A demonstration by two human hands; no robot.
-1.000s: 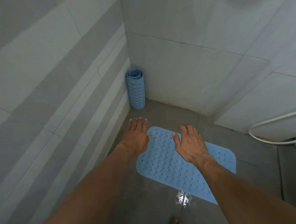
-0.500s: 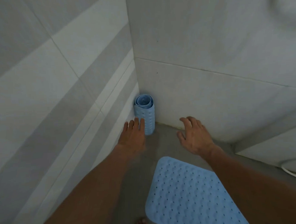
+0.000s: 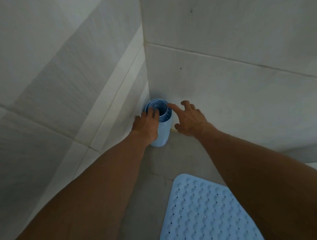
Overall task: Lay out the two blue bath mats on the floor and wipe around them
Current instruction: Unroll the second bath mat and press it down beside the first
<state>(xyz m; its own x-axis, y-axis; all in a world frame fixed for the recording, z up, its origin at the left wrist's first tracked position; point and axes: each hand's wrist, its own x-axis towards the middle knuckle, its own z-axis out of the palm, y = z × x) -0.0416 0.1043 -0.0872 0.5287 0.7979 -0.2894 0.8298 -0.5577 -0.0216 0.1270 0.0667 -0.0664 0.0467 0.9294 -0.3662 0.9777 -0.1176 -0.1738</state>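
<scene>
A blue bath mat rolled into a tube point(image 3: 163, 131) stands upright in the corner where the two tiled walls meet. My left hand point(image 3: 145, 125) grips its left side, fingers curled over the top rim and thumb outside. My right hand point(image 3: 189, 118) is spread open just to the right of the roll, its index fingertip touching the rim. The other blue bath mat point(image 3: 207, 211), dimpled and perforated, lies flat on the grey floor at the lower right, partly hidden by my right forearm.
Pale tiled walls close in on the left point(image 3: 62, 78) and at the back point(image 3: 233, 85). A strip of grey floor point(image 3: 155, 166) runs between the roll and the flat mat.
Both hands left the flat mat and reached forward into the corner. My left hand has taken hold of the rolled mat, and my right hand has come up to its rim. The view moved closer.
</scene>
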